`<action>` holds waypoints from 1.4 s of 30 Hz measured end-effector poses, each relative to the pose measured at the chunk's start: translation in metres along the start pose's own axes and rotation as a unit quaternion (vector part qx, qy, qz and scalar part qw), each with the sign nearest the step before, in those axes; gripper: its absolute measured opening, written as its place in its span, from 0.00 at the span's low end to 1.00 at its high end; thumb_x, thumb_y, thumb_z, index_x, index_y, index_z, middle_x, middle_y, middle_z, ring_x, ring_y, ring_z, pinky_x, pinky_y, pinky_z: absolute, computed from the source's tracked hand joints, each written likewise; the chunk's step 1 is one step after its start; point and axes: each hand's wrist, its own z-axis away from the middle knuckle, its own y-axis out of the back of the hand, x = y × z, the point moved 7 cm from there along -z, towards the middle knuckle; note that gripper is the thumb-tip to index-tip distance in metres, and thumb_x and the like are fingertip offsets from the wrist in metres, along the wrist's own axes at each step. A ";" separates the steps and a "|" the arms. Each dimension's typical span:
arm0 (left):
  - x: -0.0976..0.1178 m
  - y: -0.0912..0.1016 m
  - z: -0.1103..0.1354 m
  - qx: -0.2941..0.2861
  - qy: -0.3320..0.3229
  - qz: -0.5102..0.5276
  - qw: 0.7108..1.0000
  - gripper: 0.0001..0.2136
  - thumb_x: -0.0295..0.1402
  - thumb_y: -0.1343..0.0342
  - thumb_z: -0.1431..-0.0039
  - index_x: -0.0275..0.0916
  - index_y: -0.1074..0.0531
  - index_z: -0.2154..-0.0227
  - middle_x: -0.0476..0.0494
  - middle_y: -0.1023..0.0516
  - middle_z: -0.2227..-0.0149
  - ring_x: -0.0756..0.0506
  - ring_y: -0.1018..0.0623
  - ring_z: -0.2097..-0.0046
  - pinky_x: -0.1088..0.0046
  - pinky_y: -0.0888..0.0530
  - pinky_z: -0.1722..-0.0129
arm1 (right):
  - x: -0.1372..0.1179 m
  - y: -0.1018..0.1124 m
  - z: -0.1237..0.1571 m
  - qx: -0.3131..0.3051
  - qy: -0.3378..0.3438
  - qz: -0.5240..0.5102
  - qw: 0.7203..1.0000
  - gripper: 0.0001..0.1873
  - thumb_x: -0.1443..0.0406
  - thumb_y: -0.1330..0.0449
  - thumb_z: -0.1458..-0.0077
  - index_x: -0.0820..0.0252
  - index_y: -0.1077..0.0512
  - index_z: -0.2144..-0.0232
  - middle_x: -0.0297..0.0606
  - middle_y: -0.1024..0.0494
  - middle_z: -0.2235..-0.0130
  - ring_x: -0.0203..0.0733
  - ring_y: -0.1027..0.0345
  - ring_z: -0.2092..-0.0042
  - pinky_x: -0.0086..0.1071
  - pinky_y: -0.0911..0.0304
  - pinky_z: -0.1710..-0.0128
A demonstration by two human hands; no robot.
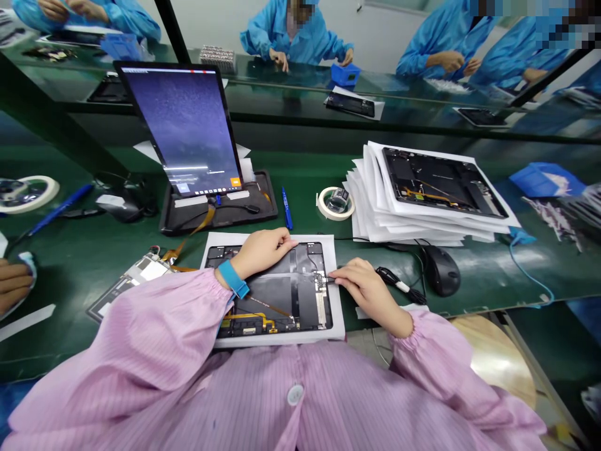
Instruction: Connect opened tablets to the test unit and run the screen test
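An opened tablet [272, 291] lies on white paper in front of me, its dark inside, orange flex cables and small circuit board exposed. My left hand [263, 250], with a blue wrist strap [233, 278], reaches across it; the bent fingers and thumb grip its far edge. At the tablet's right edge, beside the circuit board [320, 280], my right hand [364, 288] pinches a small dark plug [330, 279]. The fingers cover most of this plug. Behind the tablet, a lit screen [188, 125] stands upright in a black tray [220, 216], with an orange flex cable running from it.
Right of the tablet lie a coiled black cable [401, 285] and a mouse [440, 270]. A paper stack [370, 213] bears another opened tablet [441, 181]. A tape roll [335, 203] and blue marker [287, 208] lie behind. Co-workers in blue sit beyond the shelf [291, 122]; another person's hand [14, 285] is at left.
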 end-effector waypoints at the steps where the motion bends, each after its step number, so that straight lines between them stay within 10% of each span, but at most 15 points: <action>1: -0.001 0.000 0.000 0.001 0.000 0.000 1.000 0.15 0.45 0.53 0.38 0.41 0.29 0.69 0.49 0.23 0.72 0.47 0.26 0.71 0.74 0.41 0.74 | 0.000 -0.001 0.000 0.004 -0.002 -0.007 1.000 0.10 0.64 0.48 0.37 0.56 0.26 0.60 0.37 0.23 0.64 0.41 0.35 0.61 0.38 0.41 0.60; 8: 0.010 0.003 0.001 0.019 0.001 0.031 0.999 0.13 0.44 0.50 0.39 0.40 0.28 0.69 0.47 0.23 0.71 0.47 0.25 0.69 0.74 0.35 0.70 | 0.005 -0.003 0.002 0.014 -0.001 -0.040 0.999 0.11 0.62 0.48 0.38 0.55 0.26 0.60 0.39 0.24 0.65 0.41 0.33 0.61 0.36 0.36 0.60; 12: 0.006 0.057 -0.001 0.106 -0.066 0.070 0.990 0.11 0.40 0.49 0.39 0.38 0.28 0.69 0.46 0.23 0.67 0.47 0.25 0.63 0.73 0.30 0.60 | 0.015 -0.007 0.000 0.003 -0.009 -0.021 1.000 0.13 0.57 0.46 0.40 0.54 0.26 0.59 0.39 0.24 0.62 0.43 0.31 0.60 0.38 0.35 0.60; 16: -0.084 0.159 0.024 0.340 0.110 0.064 0.932 0.11 0.31 0.55 0.38 0.38 0.29 0.59 0.42 0.23 0.56 0.47 0.26 0.54 0.69 0.32 0.50 | 0.022 -0.011 -0.003 0.005 -0.003 -0.002 1.000 0.14 0.54 0.46 0.41 0.53 0.26 0.60 0.39 0.23 0.62 0.45 0.30 0.60 0.39 0.34 0.59; 19: -0.158 0.189 0.041 0.363 0.239 0.065 0.898 0.14 0.21 0.54 0.46 0.31 0.29 0.58 0.35 0.24 0.55 0.44 0.25 0.54 0.65 0.32 0.49 | 0.023 -0.012 -0.004 0.007 -0.005 0.010 1.000 0.16 0.53 0.47 0.41 0.54 0.25 0.61 0.40 0.23 0.63 0.45 0.30 0.61 0.39 0.33 0.60; 23: -0.199 0.172 0.032 0.282 0.241 0.083 0.925 0.07 0.21 0.45 0.56 0.35 0.27 0.73 0.41 0.21 0.69 0.44 0.23 0.66 0.68 0.28 0.60 | 0.024 -0.013 -0.005 0.009 -0.009 0.018 1.000 0.16 0.52 0.47 0.41 0.53 0.25 0.61 0.40 0.23 0.63 0.46 0.29 0.61 0.40 0.33 0.60; 42: -0.212 0.158 0.024 0.283 0.210 0.045 0.935 0.11 0.41 0.40 0.55 0.38 0.31 0.77 0.47 0.26 0.74 0.46 0.27 0.69 0.72 0.33 0.67 | 0.026 -0.012 -0.006 0.007 -0.027 0.007 1.000 0.17 0.51 0.46 0.42 0.54 0.25 0.62 0.40 0.23 0.63 0.46 0.29 0.61 0.39 0.33 0.60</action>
